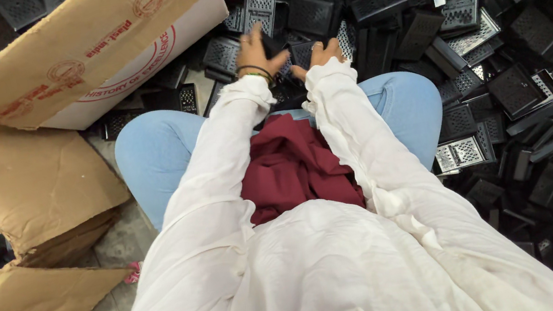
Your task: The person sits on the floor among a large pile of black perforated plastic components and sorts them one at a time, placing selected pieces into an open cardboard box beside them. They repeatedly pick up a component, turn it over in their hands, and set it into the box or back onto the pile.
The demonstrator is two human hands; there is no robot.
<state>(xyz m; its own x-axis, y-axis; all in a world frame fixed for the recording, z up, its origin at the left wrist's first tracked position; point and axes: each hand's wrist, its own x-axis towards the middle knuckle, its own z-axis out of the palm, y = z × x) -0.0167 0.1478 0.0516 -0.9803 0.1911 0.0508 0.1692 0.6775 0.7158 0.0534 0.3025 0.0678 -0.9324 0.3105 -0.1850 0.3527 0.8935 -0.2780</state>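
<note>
- Black plastic part [284, 54], a small rectangular piece, sits between both hands just past the knees; left hand [254, 49] has its fingers spread over it, right hand [321, 54] is curled against it, though the grip itself is too small to tell.
- Holding it steady by the edges with both hands looks the sound way to work it.
- Heap of black grated parts [499, 68] covers the floor ahead and right.
- Cardboard box [90, 52] lies tipped at left; its contents are hidden.

Person wearing loose white long-sleeved top, light blue jeans, maroon cloth lying in lap, dark and green bangles circling left hand [254, 49] wrist
</note>
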